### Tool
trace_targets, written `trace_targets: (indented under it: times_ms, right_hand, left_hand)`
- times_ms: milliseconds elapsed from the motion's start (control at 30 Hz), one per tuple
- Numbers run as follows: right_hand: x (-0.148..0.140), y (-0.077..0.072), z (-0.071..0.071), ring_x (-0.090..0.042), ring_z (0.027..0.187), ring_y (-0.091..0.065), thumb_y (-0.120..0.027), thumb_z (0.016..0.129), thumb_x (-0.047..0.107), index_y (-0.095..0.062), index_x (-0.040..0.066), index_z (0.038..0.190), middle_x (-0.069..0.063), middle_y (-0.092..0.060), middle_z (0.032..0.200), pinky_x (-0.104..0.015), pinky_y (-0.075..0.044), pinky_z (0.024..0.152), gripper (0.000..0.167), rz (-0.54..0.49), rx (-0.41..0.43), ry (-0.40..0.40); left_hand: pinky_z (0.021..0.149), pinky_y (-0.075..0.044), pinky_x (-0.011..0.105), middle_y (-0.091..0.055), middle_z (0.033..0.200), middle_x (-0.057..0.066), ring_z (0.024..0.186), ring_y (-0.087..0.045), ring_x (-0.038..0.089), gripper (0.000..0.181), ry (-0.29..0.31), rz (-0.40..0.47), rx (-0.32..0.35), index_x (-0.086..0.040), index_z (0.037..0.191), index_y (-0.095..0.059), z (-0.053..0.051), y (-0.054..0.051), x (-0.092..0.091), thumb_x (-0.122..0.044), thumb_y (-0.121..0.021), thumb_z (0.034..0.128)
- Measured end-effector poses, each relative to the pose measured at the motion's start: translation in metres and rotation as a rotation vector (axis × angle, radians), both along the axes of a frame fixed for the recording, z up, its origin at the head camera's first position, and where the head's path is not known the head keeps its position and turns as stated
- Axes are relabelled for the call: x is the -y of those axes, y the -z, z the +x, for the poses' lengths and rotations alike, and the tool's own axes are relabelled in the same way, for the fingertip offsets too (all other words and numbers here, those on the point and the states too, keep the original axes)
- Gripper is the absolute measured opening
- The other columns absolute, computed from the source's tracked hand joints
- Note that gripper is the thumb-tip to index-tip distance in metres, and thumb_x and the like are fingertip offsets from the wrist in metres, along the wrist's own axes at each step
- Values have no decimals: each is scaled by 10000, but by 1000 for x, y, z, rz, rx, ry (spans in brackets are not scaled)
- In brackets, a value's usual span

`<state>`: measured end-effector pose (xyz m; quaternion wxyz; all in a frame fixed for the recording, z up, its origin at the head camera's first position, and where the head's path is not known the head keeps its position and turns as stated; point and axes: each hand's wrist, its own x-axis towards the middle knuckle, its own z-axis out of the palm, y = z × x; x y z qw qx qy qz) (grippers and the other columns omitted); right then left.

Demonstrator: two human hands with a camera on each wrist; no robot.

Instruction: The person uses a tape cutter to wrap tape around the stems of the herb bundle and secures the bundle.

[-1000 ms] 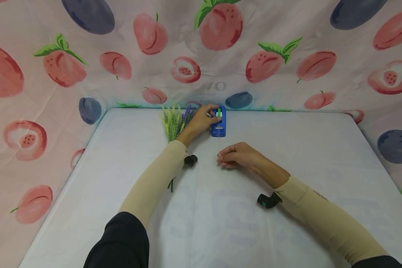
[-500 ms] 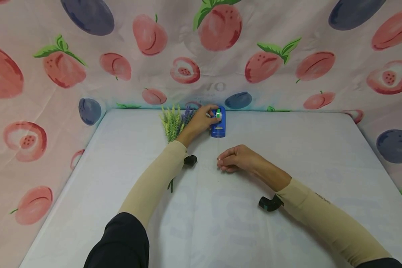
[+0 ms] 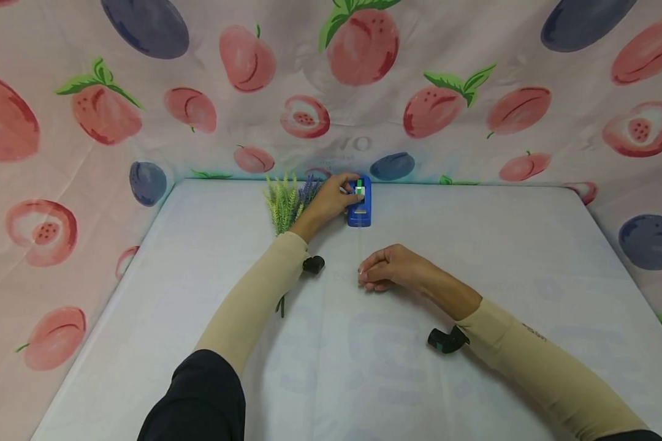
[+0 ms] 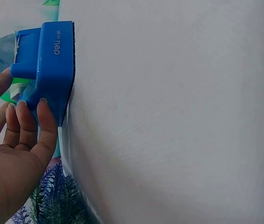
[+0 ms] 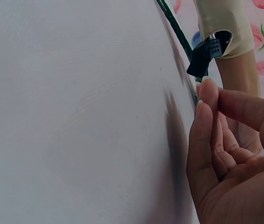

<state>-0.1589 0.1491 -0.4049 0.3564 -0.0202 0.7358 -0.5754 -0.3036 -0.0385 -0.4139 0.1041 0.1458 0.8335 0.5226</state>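
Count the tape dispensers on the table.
1: the blue tape dispenser, near the table's far edge, just right of the flowers, with the left grip on it. No others are visible.

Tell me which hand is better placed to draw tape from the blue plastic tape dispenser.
Probably the right hand: it sits just off the dispenser's near end, with fingertips brought together. The left hand holds the dispenser and could steady it.

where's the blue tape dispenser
In the head view, the tape dispenser sits at the table's far edge, gripped by the left hand, right of the flowers.
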Motion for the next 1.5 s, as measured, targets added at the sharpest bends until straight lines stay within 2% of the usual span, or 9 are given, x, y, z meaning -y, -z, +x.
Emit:
trace_targets:
  times_ms: [300,500,633,767,900,967,1100,1333,1500]
  right_hand:
    - [-3,1,2,-132,765,-715,-710,931,61,-672,-72,1139,-132,-772,991,-257,-588,707,250,-4,-8,-13]
    - [-6,4,0,-135,778,-719,-710,938,86,-706,-51,1120,-117,-774,996,-247,-580,704,228,24,-12,-27]
    - [-8,4,-1,-139,798,-721,-706,944,112,-737,-26,1116,-112,-774,1010,-248,-578,716,222,36,-12,-59]
    - [-10,4,-2,-142,815,-727,-694,958,126,-740,-18,1129,-116,-773,1025,-252,-584,728,229,43,-8,-86]
    - [-10,4,-3,-135,792,-721,-690,959,120,-733,-27,1128,-121,-772,1010,-250,-585,718,229,31,-4,-97]
    - [-10,2,-4,-133,782,-716,-691,957,116,-730,-35,1127,-122,-771,1001,-248,-585,716,231,21,-4,-103]
    - [-9,-2,-3,-131,777,-708,-687,955,104,-732,-35,1121,-123,-770,994,-248,-583,716,222,22,-11,-111]
    - [-9,-1,-4,-138,772,-705,-693,950,104,-737,-29,1107,-127,-770,989,-249,-583,716,210,25,-14,-110]
    - [-10,-3,-3,-140,772,-704,-692,949,103,-738,-28,1101,-127,-770,988,-256,-583,718,206,25,-16,-111]
  left_hand:
    - [708,-526,370,-515,1062,60,880,-527,188,501,1,-3,16,-127,1455,-542,2,-2,0,-214,-692,985]
    - [822,-553,446,-549,1111,88,980,-603,279,522,57,14,18,-109,1481,-503,10,-18,8,-230,-667,1000]
    - [870,-550,521,-562,1113,109,1086,-605,375,519,90,32,22,-110,1484,-508,17,-29,21,-225,-664,1002]
    - [896,-537,553,-576,1116,107,1142,-578,419,505,108,30,53,-116,1471,-528,27,-39,33,-244,-664,1003]
    - [899,-532,571,-596,1114,90,1123,-579,423,467,121,4,47,-126,1451,-551,39,-45,46,-245,-649,1011]
    - [895,-519,595,-604,1101,92,1059,-582,443,451,125,2,42,-131,1444,-559,45,-48,53,-232,-644,1013]
    - [863,-508,614,-612,1077,91,975,-556,463,431,142,-2,31,-139,1431,-573,52,-48,69,-228,-641,1015]
    - [809,-565,460,-615,1085,91,1022,-599,386,433,150,-73,44,-121,1425,-570,65,-47,98,-231,-642,1013]
    - [790,-561,469,-612,1091,106,958,-602,374,466,171,-110,56,-71,1445,-547,75,-47,115,-221,-642,1014]
